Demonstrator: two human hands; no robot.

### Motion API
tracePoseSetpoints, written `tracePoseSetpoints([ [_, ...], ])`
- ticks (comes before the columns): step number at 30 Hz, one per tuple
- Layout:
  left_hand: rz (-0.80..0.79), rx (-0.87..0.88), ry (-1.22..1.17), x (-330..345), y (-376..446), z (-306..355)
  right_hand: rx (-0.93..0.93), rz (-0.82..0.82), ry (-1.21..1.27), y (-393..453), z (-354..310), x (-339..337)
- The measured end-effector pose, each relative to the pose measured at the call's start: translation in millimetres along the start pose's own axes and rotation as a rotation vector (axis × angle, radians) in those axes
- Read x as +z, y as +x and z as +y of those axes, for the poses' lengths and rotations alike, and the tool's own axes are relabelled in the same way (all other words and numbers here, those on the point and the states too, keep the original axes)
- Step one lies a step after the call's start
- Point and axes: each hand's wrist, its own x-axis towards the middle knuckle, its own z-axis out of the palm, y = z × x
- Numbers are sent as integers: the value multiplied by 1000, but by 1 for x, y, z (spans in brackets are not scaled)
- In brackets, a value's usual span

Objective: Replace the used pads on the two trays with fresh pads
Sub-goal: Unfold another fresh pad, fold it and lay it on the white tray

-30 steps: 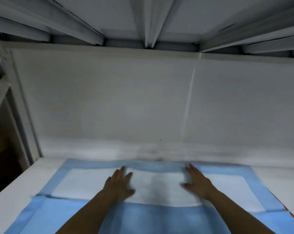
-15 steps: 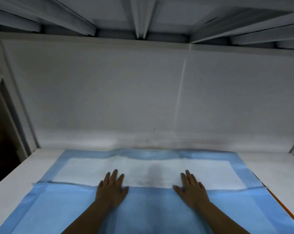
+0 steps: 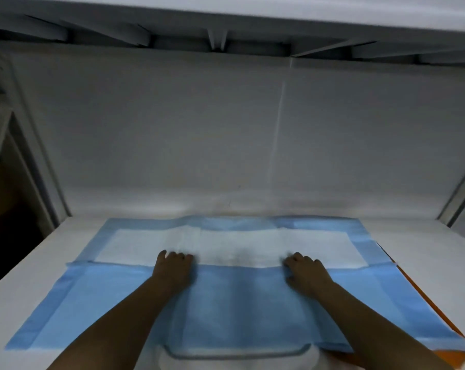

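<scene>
The pad (image 3: pixel 226 297) lies partly unfolded on the white tray (image 3: pixel 52 263), its blue near half folded over the white half just beyond both hands. The left hand (image 3: pixel 172 271) and right hand (image 3: pixel 305 273) rest on the fold edge with fingers curled; whether they pinch it, I cannot tell. If one hand pulls ahead, the pad may skew or bunch, exposing the orange strip (image 3: pixel 423 297) right of the right hand.

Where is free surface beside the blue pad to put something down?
Bare white tray surface lies left of the blue pad, and a smaller patch right of it. The middle is crowded: left hand and right hand rest there.
</scene>
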Motion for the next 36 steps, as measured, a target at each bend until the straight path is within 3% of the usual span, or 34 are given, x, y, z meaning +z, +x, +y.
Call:
tracePoseSetpoints([
  [11,30,-26,103,4,18,-7,85,-27,140,24,9,-2],
  [22,140,-89,105,0,17,-10,1,223,-42,17,4,2],
  [27,237,-105,71,-5,9,-17,-13,217,-39,14,9,-4],
  [32,315,-83,17,-15,-1,-27,-155,429,-28,5,14,-12],
  [36,387,-67,31,-26,-12,-32,-68,193,-16,-4,19,-23],
])
